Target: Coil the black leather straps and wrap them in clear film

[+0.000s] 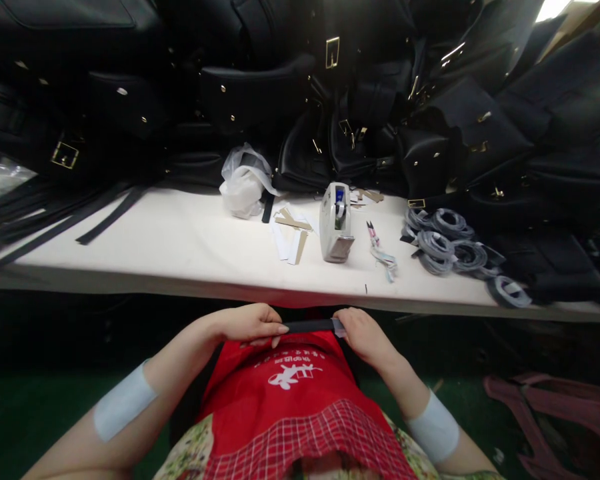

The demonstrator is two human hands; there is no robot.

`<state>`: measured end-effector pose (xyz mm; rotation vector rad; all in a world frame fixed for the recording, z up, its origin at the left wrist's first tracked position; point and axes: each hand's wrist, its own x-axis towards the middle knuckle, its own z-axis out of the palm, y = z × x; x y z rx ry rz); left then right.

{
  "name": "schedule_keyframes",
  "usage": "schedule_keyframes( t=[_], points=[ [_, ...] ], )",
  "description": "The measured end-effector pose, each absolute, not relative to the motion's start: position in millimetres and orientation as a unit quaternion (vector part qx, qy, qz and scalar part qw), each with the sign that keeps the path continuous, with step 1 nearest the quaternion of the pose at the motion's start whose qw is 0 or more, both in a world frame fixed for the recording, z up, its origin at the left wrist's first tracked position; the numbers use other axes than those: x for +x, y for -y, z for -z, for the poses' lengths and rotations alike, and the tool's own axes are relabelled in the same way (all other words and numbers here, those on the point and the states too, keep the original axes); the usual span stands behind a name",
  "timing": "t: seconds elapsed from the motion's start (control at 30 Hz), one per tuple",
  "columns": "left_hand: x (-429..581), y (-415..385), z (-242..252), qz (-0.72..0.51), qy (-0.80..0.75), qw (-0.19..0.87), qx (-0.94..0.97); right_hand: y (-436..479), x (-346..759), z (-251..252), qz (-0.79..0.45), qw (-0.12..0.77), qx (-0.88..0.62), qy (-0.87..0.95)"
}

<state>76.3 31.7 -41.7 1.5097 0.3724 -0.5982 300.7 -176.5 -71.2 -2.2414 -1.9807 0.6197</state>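
Note:
Over my red apron (300, 380), just off the table's front edge, a flat black strap (309, 326) is stretched between my two hands. My left hand (255, 323) is closed on the strap's left part, its thumb lying along the top. At the other end my right hand (359, 329) pinches the strap, where a piece of clear plastic film (339, 327) shows beside the fingers. The strap's ends are hidden by the hands.
On the white table (190, 233) stand a tape dispenser (337, 227), pink-handled snippers (373, 235), paper strips (293, 233) and a white plastic bag (245, 183). Rolled straps (443, 243) lie right, loose black straps (110, 215) left. Black leather bags (260, 97) pile up behind. A pink stool (555, 407) is at lower right.

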Motion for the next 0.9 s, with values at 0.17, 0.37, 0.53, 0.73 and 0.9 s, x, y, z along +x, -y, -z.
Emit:
schedule_keyframes(
  t=[0.17,0.37,0.53,0.73,0.9],
  points=[
    [81.6,-24.5,40.4,0.252,-0.162,0.704,0.644,165.0,287.0,73.4,-0.192,0.035,-0.715,0.671],
    [76.5,-28.1,46.3,0.224,-0.158,0.764,0.584,160.8,294.4,69.4,-0.224,0.036,-0.736,0.638],
    [77.0,-23.7,43.8,0.200,-0.131,0.860,0.451,159.6,294.4,70.3,-0.301,0.149,-0.747,0.574],
    [133.1,7.2,42.3,-0.154,-0.195,0.825,0.508,141.0,247.6,70.8,-0.604,0.361,-0.561,0.436],
    [137.6,26.7,40.4,-0.119,-0.085,0.539,0.830,145.5,256.7,72.1,-0.742,0.465,-0.416,0.245]
  ],
)
